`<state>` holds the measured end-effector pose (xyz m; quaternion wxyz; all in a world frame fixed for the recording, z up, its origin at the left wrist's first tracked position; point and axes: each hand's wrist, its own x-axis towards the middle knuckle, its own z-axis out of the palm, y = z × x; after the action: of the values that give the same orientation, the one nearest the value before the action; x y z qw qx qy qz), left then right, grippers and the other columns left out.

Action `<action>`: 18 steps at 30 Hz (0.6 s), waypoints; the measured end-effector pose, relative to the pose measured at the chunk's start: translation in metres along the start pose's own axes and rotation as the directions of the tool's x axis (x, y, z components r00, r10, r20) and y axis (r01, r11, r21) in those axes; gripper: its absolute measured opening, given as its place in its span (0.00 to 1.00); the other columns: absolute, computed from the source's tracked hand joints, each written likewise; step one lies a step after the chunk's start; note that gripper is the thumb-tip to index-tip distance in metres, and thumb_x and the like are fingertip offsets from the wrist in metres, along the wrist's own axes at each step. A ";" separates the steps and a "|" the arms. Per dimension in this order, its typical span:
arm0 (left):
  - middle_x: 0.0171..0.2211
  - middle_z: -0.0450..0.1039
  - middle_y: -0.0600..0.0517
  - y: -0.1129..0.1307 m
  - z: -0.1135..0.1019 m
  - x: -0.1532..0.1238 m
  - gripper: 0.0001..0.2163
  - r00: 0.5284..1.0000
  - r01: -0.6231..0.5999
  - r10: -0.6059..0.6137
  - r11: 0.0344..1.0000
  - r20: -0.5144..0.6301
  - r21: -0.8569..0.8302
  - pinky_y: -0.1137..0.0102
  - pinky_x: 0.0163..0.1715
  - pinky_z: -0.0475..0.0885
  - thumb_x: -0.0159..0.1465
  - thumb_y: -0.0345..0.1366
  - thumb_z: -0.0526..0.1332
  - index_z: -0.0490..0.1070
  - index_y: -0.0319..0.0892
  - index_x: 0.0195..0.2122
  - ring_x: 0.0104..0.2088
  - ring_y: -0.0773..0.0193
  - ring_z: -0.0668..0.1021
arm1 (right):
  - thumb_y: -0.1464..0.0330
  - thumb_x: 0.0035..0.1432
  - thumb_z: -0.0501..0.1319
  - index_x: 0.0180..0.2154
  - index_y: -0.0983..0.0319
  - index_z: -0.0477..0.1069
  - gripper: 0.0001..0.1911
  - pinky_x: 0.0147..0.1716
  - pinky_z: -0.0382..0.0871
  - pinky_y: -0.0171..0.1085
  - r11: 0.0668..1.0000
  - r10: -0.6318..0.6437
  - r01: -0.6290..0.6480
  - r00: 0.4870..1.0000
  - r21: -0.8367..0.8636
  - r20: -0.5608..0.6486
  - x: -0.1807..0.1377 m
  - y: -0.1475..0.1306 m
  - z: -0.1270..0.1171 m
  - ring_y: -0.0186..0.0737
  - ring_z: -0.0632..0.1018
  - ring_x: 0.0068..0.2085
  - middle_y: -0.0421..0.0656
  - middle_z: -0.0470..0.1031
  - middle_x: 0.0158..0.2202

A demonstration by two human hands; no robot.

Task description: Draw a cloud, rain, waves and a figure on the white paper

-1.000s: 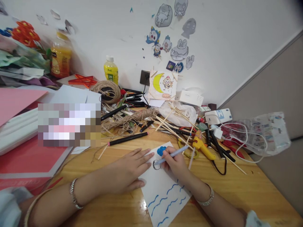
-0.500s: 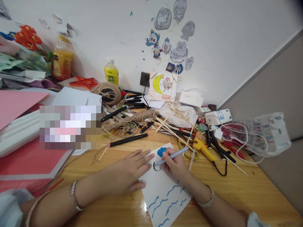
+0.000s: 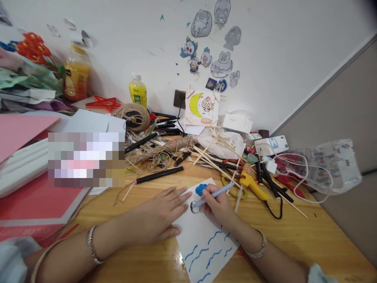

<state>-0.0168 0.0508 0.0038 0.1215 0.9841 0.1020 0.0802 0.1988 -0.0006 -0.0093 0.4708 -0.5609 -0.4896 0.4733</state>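
Observation:
A white sheet of paper (image 3: 203,232) lies on the wooden table, with blue wavy lines on its lower part. Near its top are a filled blue cloud shape (image 3: 201,190) and a dark round outline (image 3: 195,207). My right hand (image 3: 216,204) is closed around a light blue pen (image 3: 216,193), whose tip points down at the outline. Spread flat, my left hand (image 3: 165,214) rests with its fingertips on the paper's left edge and the rest over the table.
A yellow glue gun (image 3: 253,184), wooden sticks (image 3: 216,165) and a black marker (image 3: 160,174) lie beyond the paper. Farther back are twine (image 3: 167,149), a yellow bottle (image 3: 138,91) and a moon drawing (image 3: 203,106). A red folder (image 3: 38,204) lies at left.
The pen has shifted slightly in my right hand, with its tip still at the round outline. My left hand stays in place. The view has moved a little.

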 end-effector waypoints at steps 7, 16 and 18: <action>0.64 0.57 0.39 0.001 -0.002 0.001 0.20 0.999 0.013 -0.014 1.000 0.033 0.005 0.53 0.62 0.53 0.66 0.39 0.58 0.64 0.38 0.57 0.64 0.46 0.58 | 0.49 0.51 0.62 0.22 0.59 0.61 0.22 0.14 0.55 0.31 1.000 0.000 0.000 1.000 -0.012 -0.007 0.000 0.000 0.000 0.30 0.63 0.15 0.34 0.64 0.13; 0.65 0.54 0.37 0.002 -0.002 0.000 0.21 0.999 0.015 -0.016 1.000 0.052 0.015 0.53 0.63 0.52 0.66 0.39 0.57 0.63 0.36 0.58 0.65 0.46 0.57 | 0.50 0.53 0.61 0.21 0.59 0.60 0.22 0.15 0.54 0.31 0.999 -0.008 0.007 1.000 -0.039 -0.016 0.000 0.001 -0.001 0.30 0.62 0.15 0.34 0.63 0.13; 0.65 0.54 0.37 0.001 -0.001 0.000 0.20 0.999 0.013 -0.013 1.000 0.034 0.004 0.52 0.63 0.53 0.66 0.39 0.57 0.64 0.36 0.58 0.65 0.45 0.57 | 0.50 0.53 0.61 0.21 0.59 0.60 0.22 0.15 0.53 0.30 1.000 0.000 0.000 1.000 -0.030 -0.014 0.000 0.002 -0.001 0.30 0.62 0.15 0.34 0.62 0.13</action>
<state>-0.0168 0.0496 0.0052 0.1219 0.9848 0.1065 0.0626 0.2001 -0.0009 -0.0114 0.4657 -0.5712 -0.4933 0.4620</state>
